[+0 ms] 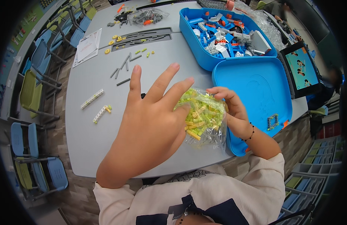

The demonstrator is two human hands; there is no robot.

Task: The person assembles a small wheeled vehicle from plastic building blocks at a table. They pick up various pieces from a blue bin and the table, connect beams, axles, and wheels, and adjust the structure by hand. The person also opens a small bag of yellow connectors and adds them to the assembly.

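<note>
A clear plastic bag (206,116) full of small lime and yellow building-brick pieces is between my hands, above the table's near edge. My right hand (233,108) grips the bag's right side, its fingers curled over the top. My left hand (154,116) is at the bag's left edge. Three of its fingers stretch up and apart, while the index finger bends in against the plastic; the thumb is hidden behind the hand. Left of that hand lie a straight white studded beam (92,99) and a shorter white beam (101,113) with yellow and lime pieces attached.
A blue bin (197,47) of mixed bricks stands at the back right. Its blue lid (256,86) carries a small square frame (273,122). A tablet (299,69) leans beside it. Grey rods (123,81), a grey sorting tray (141,39) and papers (87,47) lie farther left.
</note>
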